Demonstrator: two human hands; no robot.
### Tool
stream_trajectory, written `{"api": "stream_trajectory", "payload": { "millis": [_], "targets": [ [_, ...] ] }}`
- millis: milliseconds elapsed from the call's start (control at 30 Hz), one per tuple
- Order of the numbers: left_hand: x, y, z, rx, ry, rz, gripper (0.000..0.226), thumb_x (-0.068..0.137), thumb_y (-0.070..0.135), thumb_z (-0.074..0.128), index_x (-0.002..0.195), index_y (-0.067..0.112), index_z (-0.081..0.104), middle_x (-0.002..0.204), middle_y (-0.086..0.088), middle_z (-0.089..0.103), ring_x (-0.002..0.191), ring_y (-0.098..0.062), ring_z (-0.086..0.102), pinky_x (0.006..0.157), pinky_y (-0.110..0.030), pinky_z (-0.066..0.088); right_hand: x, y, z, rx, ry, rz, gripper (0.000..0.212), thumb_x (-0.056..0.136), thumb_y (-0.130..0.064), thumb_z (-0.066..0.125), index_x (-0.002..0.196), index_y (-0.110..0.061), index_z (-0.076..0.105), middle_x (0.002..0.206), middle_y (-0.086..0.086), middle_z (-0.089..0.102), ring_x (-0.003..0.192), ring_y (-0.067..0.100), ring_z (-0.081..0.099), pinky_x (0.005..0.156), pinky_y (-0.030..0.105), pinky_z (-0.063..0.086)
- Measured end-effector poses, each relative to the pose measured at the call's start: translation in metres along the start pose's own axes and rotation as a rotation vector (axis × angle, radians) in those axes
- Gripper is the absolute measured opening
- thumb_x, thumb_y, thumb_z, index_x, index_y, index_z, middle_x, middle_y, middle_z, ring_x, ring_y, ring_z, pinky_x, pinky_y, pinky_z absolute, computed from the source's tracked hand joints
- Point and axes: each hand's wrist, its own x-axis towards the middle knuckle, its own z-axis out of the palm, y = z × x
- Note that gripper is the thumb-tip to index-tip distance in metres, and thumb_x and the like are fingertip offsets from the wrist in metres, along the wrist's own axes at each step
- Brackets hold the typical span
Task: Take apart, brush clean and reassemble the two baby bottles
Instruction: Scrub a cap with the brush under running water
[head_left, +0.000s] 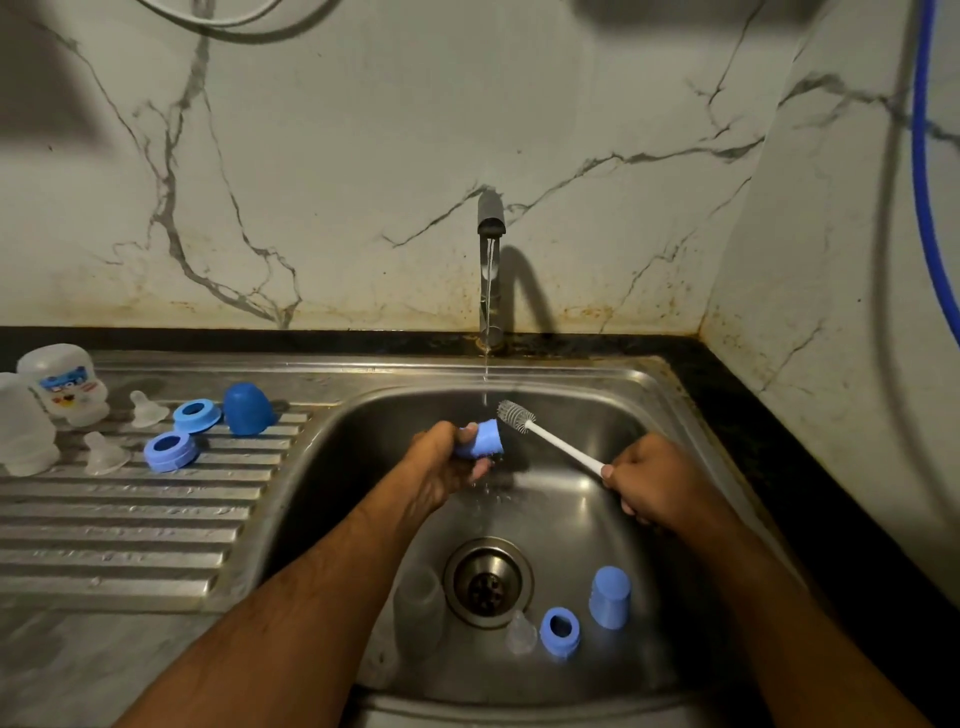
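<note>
Gripping small light-blue plastic bottle cap (483, 439) in left hand (447, 462), right hand (657, 480) clutching white bristle brush (550, 439); cap probably light, wet-slippery, so hold sides.

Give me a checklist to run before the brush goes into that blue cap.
1. Left hand grips the blue cap: ok.
2. Right hand holds the brush by its handle: ok.
3. Tap running, stream falling by the cap: ok.
4. Cap's open end turned toward the bristles: cannot tell.
5. Bristles already inside the cap: not ok, they are just outside it.
6. Sink drain unblocked: cannot tell.
</note>
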Motion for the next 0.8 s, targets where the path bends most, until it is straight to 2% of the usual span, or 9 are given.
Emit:
{"api": "stream_trajectory", "payload": {
  "millis": [67, 167, 267, 333, 533, 633, 700, 800],
  "targets": [
    [0.0, 0.0, -0.002, -0.042, -0.019, -0.08, 0.02, 0.096, 0.02, 0.057, 0.108, 0.004, 0.058, 0.084, -0.017, 0.061, 0.066, -0.024, 0.058, 0.052, -0.028, 0.053, 0.001, 0.001, 0.001, 0.005, 0.007, 0.002, 0.021, 0.095, -0.029, 0.064, 0.082, -0.014, 0.069, 0.074, 0.008, 0.065, 0.068, 0.023, 0.057, 0.072, 0.035, 0.049],
    [0.003, 0.0, -0.004, -0.094, -0.053, -0.155, 0.046, 0.096, 0.047, 0.058, 0.104, 0.002, 0.059, 0.082, -0.013, 0.061, 0.067, -0.019, 0.058, 0.059, -0.027, 0.052, 0.001, 0.001, 0.001, 0.004, 0.012, 0.003, 0.022, 0.094, -0.03, 0.065, 0.08, -0.014, 0.068, 0.072, 0.007, 0.064, 0.067, 0.023, 0.058, 0.074, 0.038, 0.052],
    [0.003, 0.001, -0.005, -0.156, -0.086, -0.206, 0.056, 0.095, 0.055, 0.056, 0.104, 0.0, 0.059, 0.079, -0.011, 0.059, 0.067, -0.017, 0.057, 0.051, -0.025, 0.052, 0.001, 0.001, 0.002, -0.005, 0.023, -0.007, 0.024, 0.094, -0.031, 0.065, 0.077, -0.014, 0.068, 0.069, 0.007, 0.064, 0.066, 0.023, 0.058, 0.075, 0.039, 0.053],
    [0.001, 0.002, -0.005, -0.226, -0.111, -0.251, 0.05, 0.097, 0.048, 0.057, 0.108, 0.0, 0.059, 0.081, -0.011, 0.057, 0.067, -0.016, 0.056, 0.051, -0.025, 0.051, 0.002, 0.002, 0.002, -0.004, 0.024, -0.01, 0.025, 0.094, -0.03, 0.065, 0.074, -0.015, 0.068, 0.067, 0.006, 0.064, 0.064, 0.022, 0.058, 0.071, 0.036, 0.051],
    [-0.004, 0.009, -0.012, -0.225, -0.141, -0.233, 0.022, 0.089, 0.014, 0.058, 0.104, -0.002, 0.059, 0.094, -0.018, 0.057, 0.076, -0.024, 0.056, 0.071, -0.03, 0.048, 0.003, 0.004, 0.0, 0.02, 0.008, -0.01, 0.024, 0.094, -0.027, 0.065, 0.076, -0.012, 0.07, 0.067, 0.007, 0.064, 0.062, 0.021, 0.056, 0.067, 0.033, 0.047],
    [-0.006, 0.009, -0.012, -0.076, -0.144, -0.183, 0.013, 0.086, 0.0, 0.051, 0.094, -0.004, 0.06, 0.089, -0.018, 0.06, 0.081, -0.026, 0.058, 0.076, -0.036, 0.048, 0.002, 0.002, 0.0, 0.018, -0.006, -0.004, 0.025, 0.095, -0.027, 0.065, 0.076, -0.013, 0.07, 0.065, 0.006, 0.063, 0.061, 0.02, 0.055, 0.067, 0.033, 0.046],
    [-0.007, 0.008, -0.008, 0.05, -0.115, -0.101, 0.015, 0.081, -0.008, 0.05, 0.087, -0.002, 0.062, 0.082, -0.016, 0.065, 0.08, -0.027, 0.061, 0.076, -0.039, 0.049, 0.001, 0.002, -0.001, 0.026, -0.011, -0.001, 0.024, 0.096, -0.026, 0.064, 0.078, -0.012, 0.07, 0.067, 0.006, 0.062, 0.062, 0.02, 0.054, 0.067, 0.032, 0.046],
    [-0.007, 0.004, -0.003, 0.292, -0.025, 0.118, 0.026, 0.076, -0.013, 0.066, 0.098, 0.001, 0.064, 0.085, -0.017, 0.066, 0.077, -0.029, 0.066, 0.071, -0.037, 0.056, 0.0, 0.002, -0.002, 0.044, -0.023, -0.003, 0.019, 0.096, -0.025, 0.063, 0.084, -0.011, 0.07, 0.073, 0.009, 0.063, 0.065, 0.023, 0.053, 0.062, 0.028, 0.041]
  ]
}}
